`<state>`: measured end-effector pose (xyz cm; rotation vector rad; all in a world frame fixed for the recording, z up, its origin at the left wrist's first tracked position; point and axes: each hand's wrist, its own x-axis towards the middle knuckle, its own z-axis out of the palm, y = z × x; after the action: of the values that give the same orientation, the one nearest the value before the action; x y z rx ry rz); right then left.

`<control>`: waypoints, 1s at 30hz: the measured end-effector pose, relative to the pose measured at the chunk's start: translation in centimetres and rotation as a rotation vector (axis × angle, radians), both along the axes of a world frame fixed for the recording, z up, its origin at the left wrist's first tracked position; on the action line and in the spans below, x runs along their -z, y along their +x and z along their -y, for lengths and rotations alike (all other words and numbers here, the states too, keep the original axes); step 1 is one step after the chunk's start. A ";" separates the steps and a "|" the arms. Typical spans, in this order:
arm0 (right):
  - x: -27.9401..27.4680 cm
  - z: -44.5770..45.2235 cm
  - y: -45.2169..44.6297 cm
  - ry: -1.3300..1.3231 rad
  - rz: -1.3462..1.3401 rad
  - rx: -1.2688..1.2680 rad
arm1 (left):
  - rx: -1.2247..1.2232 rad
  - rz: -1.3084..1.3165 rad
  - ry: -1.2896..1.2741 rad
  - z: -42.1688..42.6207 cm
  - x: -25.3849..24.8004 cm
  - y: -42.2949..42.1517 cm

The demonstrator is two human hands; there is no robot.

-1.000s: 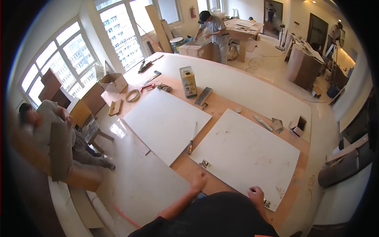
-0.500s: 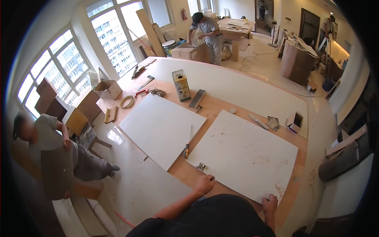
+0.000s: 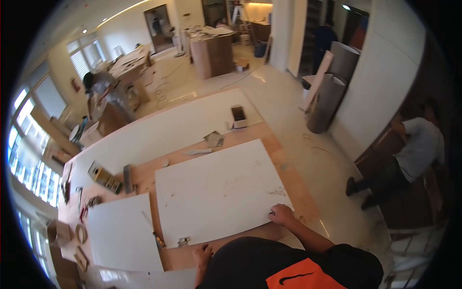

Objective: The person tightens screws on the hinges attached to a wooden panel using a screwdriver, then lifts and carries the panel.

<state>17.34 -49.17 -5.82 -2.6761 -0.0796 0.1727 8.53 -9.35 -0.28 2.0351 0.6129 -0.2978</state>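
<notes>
My right hand [image 3: 282, 215] rests at the near right corner of a white panel [image 3: 216, 192], its fingers closed around a small dark metal piece [image 3: 272, 213]. What kind of piece it is I cannot make out. My left hand [image 3: 203, 254] is curled closed just off the panel's near edge; whatever its fingers may hold is hidden. A metal cabinet hinge [image 3: 183, 241] lies on the panel's near left corner. Beside it, a screwdriver [image 3: 158, 238] lies with its shaft over a second white panel [image 3: 122, 236]. Wood dust marks the larger panel.
On the worktable [image 3: 288, 178] stand a tin can [image 3: 105, 177] and a small open box [image 3: 238, 117]. A utility knife [image 3: 197, 152], a tape roll [image 3: 81, 233] and a clamp lie there too. One person [image 3: 416, 149] works at right, another [image 3: 108, 94] at far left.
My view has swung to the right, bringing a person by the right wall into sight. My right hand stays at the panel's corner; my left remains closed near the panel's front edge.
</notes>
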 end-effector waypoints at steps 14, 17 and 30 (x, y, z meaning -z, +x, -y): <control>-9.3 15.8 16.0 0.086 0.154 0.399 | 0.222 0.007 0.052 -0.4 0.4 2.8; -16.5 24.3 22.3 -0.129 0.430 0.539 | 0.252 -0.019 0.052 -0.5 1.0 3.2; -33.2 29.4 22.9 0.116 0.118 0.894 | 0.280 -0.042 0.024 0.1 -0.8 4.5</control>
<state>40.19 -78.59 27.40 -2.3437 1.0079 -0.2648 13.00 -9.43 0.53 2.1428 0.3562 -0.5014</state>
